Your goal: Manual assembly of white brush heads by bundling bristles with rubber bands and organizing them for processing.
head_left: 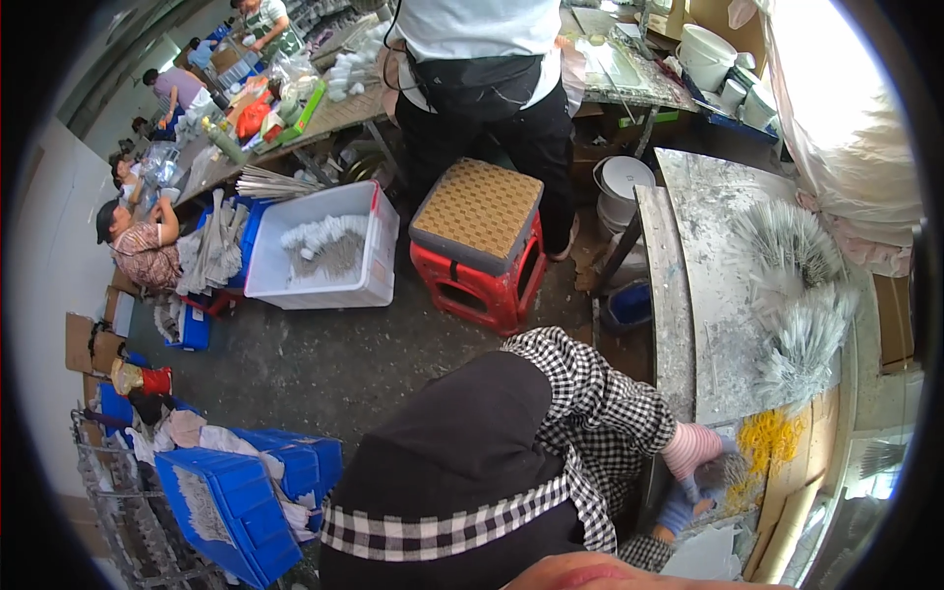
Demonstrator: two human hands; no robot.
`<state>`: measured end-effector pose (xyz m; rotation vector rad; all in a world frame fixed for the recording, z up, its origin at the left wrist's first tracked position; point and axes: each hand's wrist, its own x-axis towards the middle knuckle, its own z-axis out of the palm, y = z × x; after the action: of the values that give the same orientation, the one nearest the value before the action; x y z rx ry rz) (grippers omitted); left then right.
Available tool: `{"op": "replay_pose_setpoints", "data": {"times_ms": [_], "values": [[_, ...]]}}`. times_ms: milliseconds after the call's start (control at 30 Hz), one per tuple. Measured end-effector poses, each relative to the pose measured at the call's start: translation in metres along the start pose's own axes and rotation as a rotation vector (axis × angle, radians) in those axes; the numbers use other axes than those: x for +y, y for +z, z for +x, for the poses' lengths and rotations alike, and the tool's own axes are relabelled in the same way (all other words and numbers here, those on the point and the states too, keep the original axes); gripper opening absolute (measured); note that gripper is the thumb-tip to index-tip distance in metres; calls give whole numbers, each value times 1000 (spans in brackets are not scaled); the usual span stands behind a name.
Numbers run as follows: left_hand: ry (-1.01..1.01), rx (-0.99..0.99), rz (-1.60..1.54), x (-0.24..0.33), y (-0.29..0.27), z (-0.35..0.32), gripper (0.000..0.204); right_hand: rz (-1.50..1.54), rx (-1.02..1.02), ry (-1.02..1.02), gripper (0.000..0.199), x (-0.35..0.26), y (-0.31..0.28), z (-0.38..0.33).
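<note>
My left hand [695, 450], with a pink striped cuff and greyish-blue fingers, closes round the upper side of a bundle of thin grey strands [726, 474]. Just below it, my right hand [677, 509], in a bluish glove with a bare fingertip showing, grips the same bundle. Part of the bundle is hidden by the fingers. Yellow strands [770, 440] lie on the table right beside it. Farther along the worktable [698, 295] are two spread heaps of pale thin strands, one nearer [808, 339] and one farther [784, 239].
A red stool [479, 285] with a patterned top stands ahead, behind a standing person [482, 79]. To its left is a white bin [324, 285] of strand bundles. Blue crates [231, 521] sit at lower left. White buckets [624, 182] stand beside the worktable; other people work at far left.
</note>
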<state>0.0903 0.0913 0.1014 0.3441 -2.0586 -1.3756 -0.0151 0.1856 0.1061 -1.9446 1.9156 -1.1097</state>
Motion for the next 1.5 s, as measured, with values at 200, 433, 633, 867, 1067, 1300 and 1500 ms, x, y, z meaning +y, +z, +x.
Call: {"op": "replay_pose_setpoints", "data": {"times_ms": [200,433,633,867,1067,1300,1500], "values": [[470,-287,237,-20,-42,13,101,-97,-66,-89,103,-15,20,-1],[373,-347,364,-27,-29,5,98,-216,-140,-202,97,15,22,-19],[457,-307,290,-20,-24,12,111,-338,-156,-279,93,45,13,-51],[457,-309,309,-6,-40,3,103,-634,-140,-32,88,66,20,-74],[349,-338,384,1,-40,9,103,-124,105,244,65,7,-12,-61],[18,-431,-25,-6,-12,-8,97,-31,-7,384,88,4,-11,-86],[-1005,-525,-579,2,-14,-78,63,899,-99,991,110,-43,-18,-119]]}}
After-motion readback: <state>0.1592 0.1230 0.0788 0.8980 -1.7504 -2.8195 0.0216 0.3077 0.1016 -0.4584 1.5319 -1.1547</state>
